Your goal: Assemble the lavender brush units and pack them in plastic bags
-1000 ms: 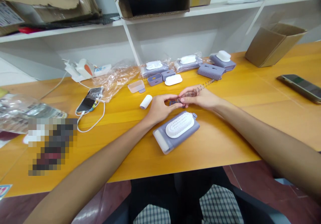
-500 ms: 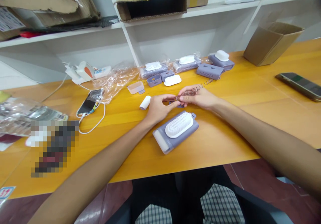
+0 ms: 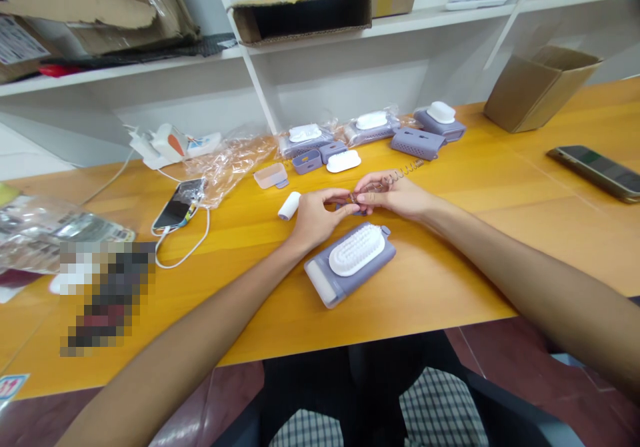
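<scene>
My left hand (image 3: pixel 316 219) is pinched closed at the front end of a thin metal coil spring (image 3: pixel 404 171). My right hand (image 3: pixel 384 195) grips the same spring, whose coils trail out past its back toward the upper right. Beneath the fingertips is a small purple part, mostly hidden. Just in front of the hands lies a purple case with a white-bristled brush (image 3: pixel 357 250) on top and a pale clear end. Close by my left hand rests a short white cylinder (image 3: pixel 289 205).
Behind the hands are a peach tray (image 3: pixel 271 175), a small purple box (image 3: pixel 307 161), a white brush (image 3: pixel 343 161), a perforated purple case (image 3: pixel 418 143) and several cased brushes. Left are a charging phone (image 3: pixel 179 203) and plastic wrap (image 3: pixel 235 157). A cardboard box (image 3: pixel 530 90) and phone (image 3: pixel 597 172) stand right.
Almost nothing differs. The fingertips shift very slightly around the spring's end, and the view moves a touch.
</scene>
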The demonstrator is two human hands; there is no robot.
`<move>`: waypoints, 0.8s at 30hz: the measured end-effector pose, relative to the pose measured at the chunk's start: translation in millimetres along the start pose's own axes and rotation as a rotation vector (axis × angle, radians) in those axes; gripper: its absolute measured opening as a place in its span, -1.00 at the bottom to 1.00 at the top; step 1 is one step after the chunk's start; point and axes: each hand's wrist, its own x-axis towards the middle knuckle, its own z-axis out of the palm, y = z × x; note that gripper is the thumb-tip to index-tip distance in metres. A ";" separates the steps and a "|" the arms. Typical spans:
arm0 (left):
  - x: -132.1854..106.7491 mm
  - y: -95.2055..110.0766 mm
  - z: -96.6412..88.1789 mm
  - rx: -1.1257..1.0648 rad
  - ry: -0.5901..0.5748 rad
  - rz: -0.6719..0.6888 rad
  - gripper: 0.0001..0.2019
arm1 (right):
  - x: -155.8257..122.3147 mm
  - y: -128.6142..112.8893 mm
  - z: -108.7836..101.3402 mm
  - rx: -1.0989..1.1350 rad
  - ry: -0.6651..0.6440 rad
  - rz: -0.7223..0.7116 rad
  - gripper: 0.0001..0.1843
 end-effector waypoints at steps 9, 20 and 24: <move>-2.1 3.8 0.3 0.014 0.056 0.004 -0.77 | 1.9 5.0 2.3 0.044 0.014 0.015 -0.56; -2.1 5.5 -1.5 0.207 0.056 0.116 -0.82 | 6.3 12.5 0.9 0.099 0.052 0.022 -0.57; -1.5 4.1 -2.9 0.281 0.051 0.160 -0.83 | 7.3 12.9 0.3 0.125 0.055 0.042 -0.56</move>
